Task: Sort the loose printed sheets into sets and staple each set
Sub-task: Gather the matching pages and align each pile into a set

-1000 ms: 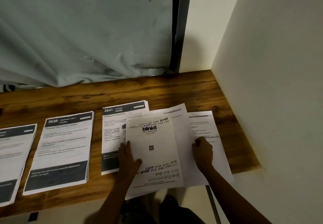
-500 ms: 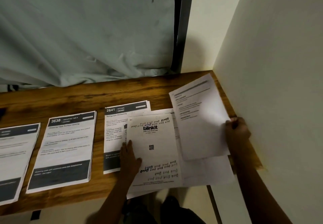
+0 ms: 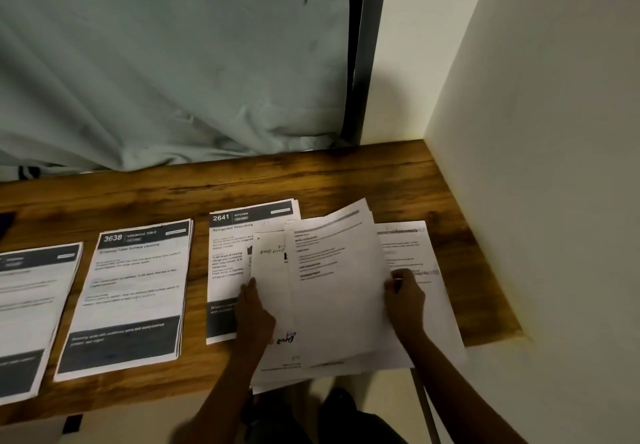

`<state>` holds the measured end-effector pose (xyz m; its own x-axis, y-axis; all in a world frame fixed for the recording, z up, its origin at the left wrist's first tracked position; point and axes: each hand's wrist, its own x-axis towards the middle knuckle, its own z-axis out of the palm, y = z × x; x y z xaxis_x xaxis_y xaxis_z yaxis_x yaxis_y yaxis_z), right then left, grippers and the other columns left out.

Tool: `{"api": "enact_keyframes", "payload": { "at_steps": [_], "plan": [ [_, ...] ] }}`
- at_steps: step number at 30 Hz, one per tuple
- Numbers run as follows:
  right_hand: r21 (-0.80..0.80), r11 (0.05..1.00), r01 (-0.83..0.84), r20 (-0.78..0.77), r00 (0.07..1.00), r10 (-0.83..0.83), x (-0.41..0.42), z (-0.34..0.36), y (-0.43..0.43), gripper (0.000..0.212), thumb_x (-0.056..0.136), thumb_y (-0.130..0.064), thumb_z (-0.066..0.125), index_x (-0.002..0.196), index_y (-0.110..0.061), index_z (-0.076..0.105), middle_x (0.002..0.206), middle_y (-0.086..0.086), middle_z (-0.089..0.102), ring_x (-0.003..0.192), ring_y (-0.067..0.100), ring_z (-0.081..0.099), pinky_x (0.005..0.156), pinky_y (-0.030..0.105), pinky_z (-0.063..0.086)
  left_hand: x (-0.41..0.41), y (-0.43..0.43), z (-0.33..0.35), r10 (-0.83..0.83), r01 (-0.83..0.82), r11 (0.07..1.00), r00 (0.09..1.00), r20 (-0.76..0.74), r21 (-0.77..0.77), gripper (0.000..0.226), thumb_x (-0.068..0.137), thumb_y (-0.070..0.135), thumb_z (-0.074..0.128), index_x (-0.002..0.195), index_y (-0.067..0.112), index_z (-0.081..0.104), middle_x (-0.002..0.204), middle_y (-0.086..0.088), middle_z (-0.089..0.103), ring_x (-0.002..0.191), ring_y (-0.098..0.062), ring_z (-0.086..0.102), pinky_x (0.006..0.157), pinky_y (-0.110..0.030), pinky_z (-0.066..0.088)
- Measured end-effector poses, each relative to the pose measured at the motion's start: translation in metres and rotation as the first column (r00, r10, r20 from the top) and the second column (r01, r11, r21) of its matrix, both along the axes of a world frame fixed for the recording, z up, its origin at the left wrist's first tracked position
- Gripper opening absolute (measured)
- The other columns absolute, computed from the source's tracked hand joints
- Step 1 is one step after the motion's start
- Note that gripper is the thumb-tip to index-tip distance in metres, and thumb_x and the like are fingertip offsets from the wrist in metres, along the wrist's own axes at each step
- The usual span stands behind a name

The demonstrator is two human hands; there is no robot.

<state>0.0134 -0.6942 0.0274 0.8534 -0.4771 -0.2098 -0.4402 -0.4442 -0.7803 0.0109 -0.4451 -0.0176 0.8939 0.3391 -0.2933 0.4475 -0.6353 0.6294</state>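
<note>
I count three dark-banded stacks (image 3: 128, 298) lower left, one loose pile (image 3: 443, 325) centre; left hand (image 3: 254, 315) flat on it, right hand (image 3: 403, 299) pinches white top sheet (image 3: 339, 287).

A table (image 3: 346, 173) is being occupied by three stacks in a row: left stack (image 3: 27, 305), middle stack (image 3: 135, 291), right stack (image 3: 228, 246). The right stack is being overlapped from the right by a loose pile (image 3: 440, 305), itself being covered by a top sheet (image 3: 339, 287). The table's far edge is being bordered by a curtain (image 3: 173, 79).
</note>
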Motion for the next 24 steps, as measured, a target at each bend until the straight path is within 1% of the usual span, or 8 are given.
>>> {"api": "enact_keyframes", "payload": {
  "at_steps": [3, 5, 9, 11, 12, 16, 20, 24],
  "plan": [
    [0.007, 0.998, -0.065, -0.011, 0.998, 0.065, -0.005, -0.014, 0.018, 0.021, 0.094, -0.002, 0.049, 0.113, 0.000, 0.054, 0.108, 0.016, 0.061, 0.102, 0.027, 0.058, 0.089, 0.028, 0.043, 0.002, -0.003, 0.000, 0.093, -0.090, 0.995, 0.991, 0.097, -0.036, 0.058, 0.093, -0.001, 0.047, 0.147, 0.003, 0.024, 0.147, -0.021, 0.034, 0.136, -0.036, 0.033, 0.111, -0.050, 0.030],
    [-0.007, 0.994, -0.109, -0.029, 0.994, 0.109, -0.007, -0.021, 0.027, 0.024, 0.094, -0.002, 0.048, 0.118, 0.000, 0.052, 0.112, 0.015, 0.060, 0.106, 0.026, 0.057, 0.093, 0.030, 0.044, 0.003, -0.003, 0.001, 0.124, -0.117, 0.990, 0.987, 0.102, -0.076, 0.058, 0.095, 0.006, 0.049, 0.147, 0.004, 0.023, 0.146, -0.021, 0.036, 0.134, -0.038, 0.036, 0.108, -0.052, 0.034],
    [-0.091, 0.955, -0.281, -0.085, 0.958, 0.274, -0.010, -0.035, 0.036, 0.030, 0.093, -0.003, 0.048, 0.123, -0.002, 0.053, 0.117, 0.014, 0.056, 0.110, 0.025, 0.052, 0.100, 0.031, 0.041, 0.001, -0.001, -0.001, 0.090, -0.084, 0.992, 0.994, 0.068, -0.097, 0.075, 0.090, 0.020, 0.061, 0.149, 0.006, 0.016, 0.151, -0.019, 0.028, 0.138, -0.036, 0.028, 0.111, -0.051, 0.029],
    [-0.217, 0.915, -0.339, -0.109, 0.940, 0.323, -0.009, -0.038, 0.034, 0.026, 0.091, -0.007, 0.053, 0.116, -0.006, 0.057, 0.113, 0.015, 0.055, 0.108, 0.029, 0.051, 0.092, 0.033, 0.044, -0.002, 0.001, -0.004, 0.048, -0.042, 0.995, 0.997, 0.063, -0.088, 0.086, 0.084, 0.020, 0.069, 0.149, 0.007, 0.014, 0.152, -0.018, 0.026, 0.139, -0.036, 0.026, 0.112, -0.050, 0.027],
    [-0.286, 0.900, -0.330, -0.116, 0.944, 0.309, -0.007, -0.037, 0.030, 0.026, 0.090, -0.011, 0.055, 0.116, -0.008, 0.057, 0.114, 0.014, 0.054, 0.108, 0.030, 0.049, 0.088, 0.032, 0.043, -0.003, 0.002, -0.006, 0.024, -0.020, 0.997, 0.998, 0.057, -0.075, 0.090, 0.082, 0.018, 0.072, 0.150, 0.007, 0.014, 0.152, -0.018, 0.025, 0.139, -0.035, 0.025, 0.113, -0.050, 0.026],
    [-0.363, 0.916, -0.170, -0.191, 0.976, 0.105, -0.002, -0.030, 0.008, 0.049, 0.088, -0.025, 0.062, 0.131, -0.010, 0.045, 0.129, 0.014, 0.044, 0.117, 0.030, 0.041, 0.098, 0.040, 0.038, -0.006, 0.006, -0.011, -0.037, 0.037, 0.999, 0.999, 0.018, -0.001, 0.099, 0.075, 0.011, 0.076, 0.150, 0.008, 0.011, 0.152, -0.018, 0.024, 0.140, -0.035, 0.023, 0.114, -0.049, 0.025],
    [-0.267, 0.955, -0.129, -0.169, 0.982, 0.085, 0.002, -0.035, -0.004, 0.042, 0.083, -0.019, 0.068, 0.117, -0.005, 0.050, 0.115, 0.014, 0.054, 0.107, 0.029, 0.051, 0.092, 0.040, 0.043, -0.009, 0.004, -0.008, -0.034, 0.034, 0.998, 0.999, 0.009, 0.057, 0.096, 0.076, 0.007, 0.074, 0.149, 0.007, 0.012, 0.150, -0.019, 0.027, 0.139, -0.036, 0.025, 0.113, -0.049, 0.027],
    [-0.142, 0.988, -0.061, -0.141, 0.989, 0.041, 0.005, -0.035, -0.004, 0.026, 0.082, -0.010, 0.068, 0.102, -0.006, 0.052, 0.096, 0.009, 0.057, 0.095, 0.027, 0.057, 0.082, 0.033, 0.046, -0.009, 0.004, -0.010, -0.039, 0.038, 0.996, 0.999, 0.000, 0.085, 0.094, 0.076, 0.001, 0.071, 0.150, 0.008, 0.013, 0.150, -0.019, 0.028, 0.139, -0.037, 0.026, 0.113, -0.050, 0.027]
  ]
}}
